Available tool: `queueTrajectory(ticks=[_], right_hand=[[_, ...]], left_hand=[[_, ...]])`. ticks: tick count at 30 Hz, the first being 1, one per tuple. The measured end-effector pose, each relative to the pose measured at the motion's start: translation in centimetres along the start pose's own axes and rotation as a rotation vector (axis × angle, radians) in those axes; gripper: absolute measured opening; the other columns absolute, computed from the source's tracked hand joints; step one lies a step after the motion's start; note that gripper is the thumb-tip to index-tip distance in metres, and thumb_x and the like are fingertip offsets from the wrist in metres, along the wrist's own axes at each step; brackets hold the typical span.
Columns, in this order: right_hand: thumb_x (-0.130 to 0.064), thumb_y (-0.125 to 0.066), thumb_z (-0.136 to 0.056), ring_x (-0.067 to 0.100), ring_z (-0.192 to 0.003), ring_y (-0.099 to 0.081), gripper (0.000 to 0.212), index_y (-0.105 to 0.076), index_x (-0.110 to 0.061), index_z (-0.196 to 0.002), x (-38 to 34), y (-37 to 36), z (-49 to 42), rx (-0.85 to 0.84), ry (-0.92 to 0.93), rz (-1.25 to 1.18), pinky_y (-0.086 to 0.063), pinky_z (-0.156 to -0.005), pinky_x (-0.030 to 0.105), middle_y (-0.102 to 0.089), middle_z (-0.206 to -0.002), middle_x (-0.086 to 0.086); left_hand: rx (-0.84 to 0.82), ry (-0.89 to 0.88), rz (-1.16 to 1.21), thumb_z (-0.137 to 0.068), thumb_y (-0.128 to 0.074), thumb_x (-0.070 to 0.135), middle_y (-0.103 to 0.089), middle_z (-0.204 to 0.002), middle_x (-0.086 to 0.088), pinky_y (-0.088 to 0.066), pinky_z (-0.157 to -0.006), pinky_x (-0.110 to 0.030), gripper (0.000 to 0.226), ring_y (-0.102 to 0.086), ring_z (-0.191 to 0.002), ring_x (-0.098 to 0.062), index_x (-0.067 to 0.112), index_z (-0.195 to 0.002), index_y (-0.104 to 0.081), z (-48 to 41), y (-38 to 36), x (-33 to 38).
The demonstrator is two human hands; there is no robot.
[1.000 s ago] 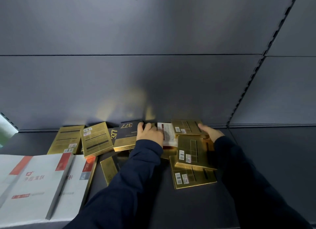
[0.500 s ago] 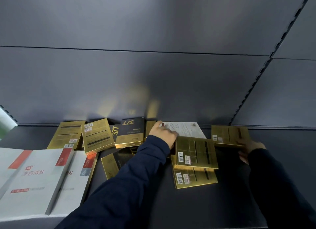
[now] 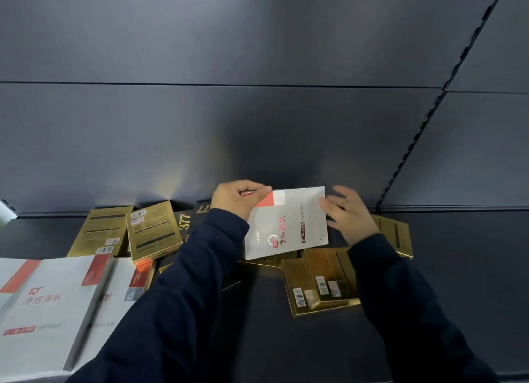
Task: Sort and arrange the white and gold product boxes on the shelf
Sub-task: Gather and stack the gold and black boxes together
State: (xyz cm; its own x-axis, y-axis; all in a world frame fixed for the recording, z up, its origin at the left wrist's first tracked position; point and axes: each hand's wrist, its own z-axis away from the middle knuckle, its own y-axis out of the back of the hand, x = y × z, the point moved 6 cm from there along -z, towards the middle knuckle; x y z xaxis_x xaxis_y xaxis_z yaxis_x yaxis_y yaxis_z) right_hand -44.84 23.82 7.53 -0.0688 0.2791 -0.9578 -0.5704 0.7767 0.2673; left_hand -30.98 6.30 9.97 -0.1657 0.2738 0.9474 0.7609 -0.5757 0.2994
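Flat matte white box gripped at its top corner by left hand, lifted over glossy gold boxes on dark smooth shelf, right hand spread open, touching its right edge.

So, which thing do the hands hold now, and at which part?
The left hand grips the white box at its top left corner. The right hand touches its right edge, fingers open.

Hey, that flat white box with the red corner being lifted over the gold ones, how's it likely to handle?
The flat white cardboard box with the red corner is probably stiff: pinched at one corner by the left hand, it shows no sag. It seems light, since the fingers alone carry it. Its smooth face may slip, which could be why the right hand is near its other edge.
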Motion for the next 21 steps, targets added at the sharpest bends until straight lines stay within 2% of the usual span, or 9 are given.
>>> queueTrajectory(ticks=[3,6,8,9,11,14,16,18,21], right_hand=[[-0.023,-0.059,-0.091,0.013,-0.088,-0.064,0.044,-0.041,-0.017,-0.130,-0.8,-2.9,0.2,-0.122,-0.005,0.015,-0.052,-0.056,0.017,-0.059,-0.121,0.003],[-0.023,-0.062,-0.088,0.022,-0.090,-0.070,0.033,-0.050,-0.016,-0.119,-1.2,-5.1,0.6,-0.204,-0.081,-0.122,-0.058,-0.064,0.030,-0.067,-0.117,0.007],[-0.022,-0.063,-0.088,0.028,-0.095,-0.070,0.037,-0.053,-0.012,-0.122,-0.5,-6.9,1.1,-0.267,-0.229,-0.356,-0.059,-0.063,0.037,-0.068,-0.114,0.011],[-0.021,-0.062,-0.087,0.031,-0.099,-0.068,0.040,-0.053,-0.012,-0.126,-0.2,-8.2,1.7,-0.305,-0.298,-0.481,-0.059,-0.064,0.040,-0.068,-0.116,0.013],[-0.018,-0.063,-0.085,0.037,-0.109,-0.063,0.046,-0.053,-0.013,-0.129,-0.1,-11.5,3.3,-0.382,-0.370,-0.736,-0.056,-0.079,0.052,-0.065,-0.122,0.016],[-0.009,-0.059,-0.083,0.038,-0.119,-0.056,0.049,-0.052,-0.010,-0.132,-0.9,-16.4,6.7,-0.536,-0.364,-1.018,-0.045,-0.098,0.055,-0.060,-0.129,0.018],[-0.003,-0.053,-0.085,0.036,-0.117,-0.059,0.046,-0.054,-0.009,-0.130,-1.0,-18.4,8.6,-0.599,-0.362,-1.041,-0.050,-0.093,0.049,-0.062,-0.128,0.017],[0.001,-0.056,-0.080,0.035,-0.113,-0.062,0.050,-0.054,-0.007,-0.129,-0.6,-19.5,9.5,-0.636,-0.394,-1.006,-0.054,-0.088,0.047,-0.063,-0.126,0.017],[-0.001,-0.063,-0.073,0.033,-0.105,-0.067,0.052,-0.056,-0.007,-0.125,0.1,-20.1,10.0,-0.657,-0.435,-0.898,-0.059,-0.074,0.043,-0.066,-0.120,0.017]], left_hand=[[0.018,0.112,0.194,-0.078,-0.071,0.025,-0.070,-0.058,0.008,-0.054,-0.055,-0.025,0.014,-0.065,-0.055,-0.007,0.020,-0.065,-0.071,0.8,1.9,-0.8],[0.099,0.189,0.349,-0.085,-0.064,0.029,-0.067,-0.051,0.011,-0.051,-0.057,-0.022,0.017,-0.061,-0.047,-0.002,0.020,-0.071,-0.068,1.1,5.1,-1.8],[0.032,0.236,0.620,-0.087,-0.055,0.041,-0.072,-0.072,0.011,-0.051,-0.071,-0.026,0.027,-0.066,-0.069,-0.002,0.018,-0.095,-0.066,1.6,6.5,-3.3],[-0.051,0.264,0.828,-0.081,-0.057,0.048,-0.072,-0.091,0.004,-0.053,-0.077,-0.031,0.046,-0.066,-0.087,-0.011,0.015,-0.112,-0.061,2.2,6.6,-3.8],[-0.140,0.280,1.070,-0.062,-0.077,0.044,-0.064,-0.114,-0.008,-0.057,-0.079,-0.039,0.080,-0.060,-0.105,-0.025,0.011,-0.129,-0.047,3.9,6.5,-4.9],[-0.050,0.172,0.926,-0.060,-0.074,0.010,-0.069,-0.108,-0.013,-0.059,-0.072,-0.042,0.062,-0.067,-0.095,-0.030,0.001,-0.117,-0.051,6.0,6.7,-6.1],[0.121,0.155,0.803,-0.072,-0.066,0.005,-0.068,-0.108,-0.017,-0.058,-0.073,-0.043,0.045,-0.068,-0.090,-0.033,-0.001,-0.114,-0.052,7.1,8.3,-6.6],[0.239,0.173,0.708,-0.085,-0.060,0.004,-0.075,-0.091,-0.008,-0.060,-0.064,-0.036,0.017,-0.072,-0.077,-0.025,0.005,-0.101,-0.059,7.9,10.8,-7.1],[0.231,0.188,0.584,-0.087,-0.053,0.003,-0.076,-0.074,0.003,-0.057,-0.053,-0.026,0.011,-0.072,-0.065,-0.015,0.010,-0.092,-0.060,8.9,13.6,-6.8]])
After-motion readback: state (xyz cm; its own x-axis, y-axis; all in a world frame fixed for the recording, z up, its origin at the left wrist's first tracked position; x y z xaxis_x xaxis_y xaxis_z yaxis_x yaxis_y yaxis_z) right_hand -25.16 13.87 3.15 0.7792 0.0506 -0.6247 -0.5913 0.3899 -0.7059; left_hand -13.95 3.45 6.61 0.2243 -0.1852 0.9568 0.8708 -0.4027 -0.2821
